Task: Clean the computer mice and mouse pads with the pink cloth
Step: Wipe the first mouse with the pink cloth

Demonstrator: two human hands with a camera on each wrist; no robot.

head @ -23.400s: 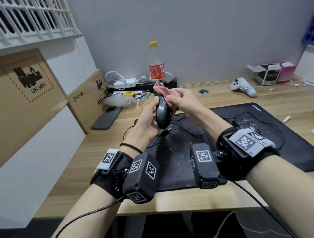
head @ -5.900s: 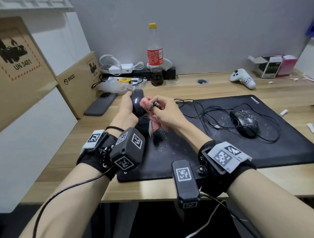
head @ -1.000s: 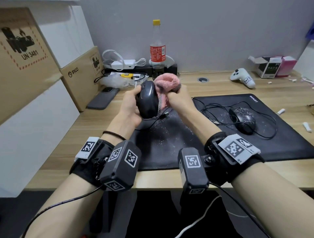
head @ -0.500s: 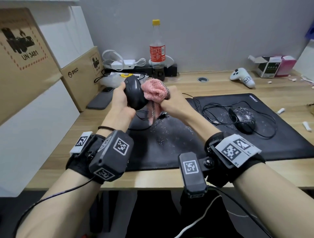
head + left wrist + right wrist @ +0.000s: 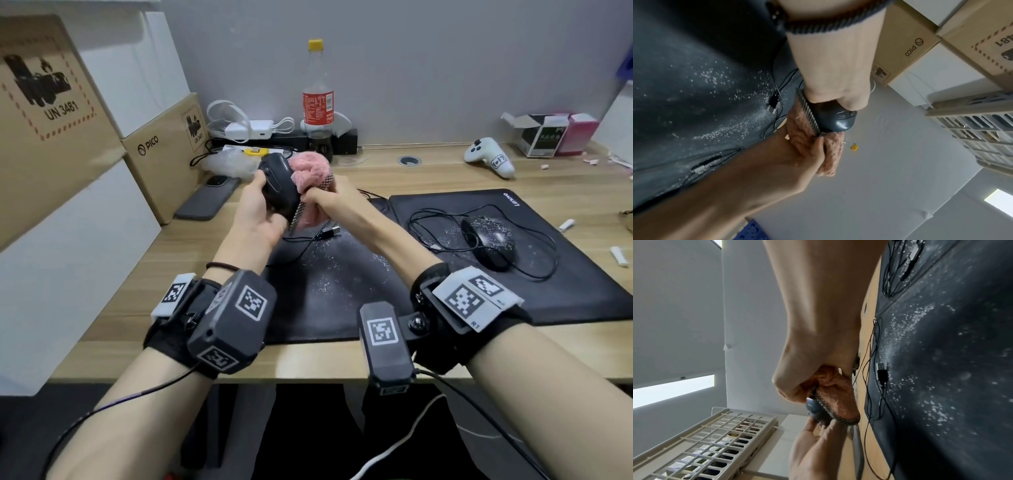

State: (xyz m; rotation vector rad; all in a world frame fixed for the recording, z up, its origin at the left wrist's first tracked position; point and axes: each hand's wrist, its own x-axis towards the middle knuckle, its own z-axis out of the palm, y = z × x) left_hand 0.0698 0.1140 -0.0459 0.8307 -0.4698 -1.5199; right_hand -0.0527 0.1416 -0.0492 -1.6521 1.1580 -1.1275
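Leftmost, closed cardboard boxes (image 5: 164,150) line the table (image 5: 428,171) edge, contents hidden. Next, the left hand (image 5: 255,212) has its fingers wrapped round a black mouse (image 5: 279,186), lifted above the near mouse pad (image 5: 329,284). Against it, the right hand (image 5: 337,202) clutches the pink cloth (image 5: 308,171), fingers curled into it. Further right, a second mouse (image 5: 489,240) sits speckled on the far mouse pad (image 5: 565,284). An opened carton (image 5: 541,135) stands at the back corner.
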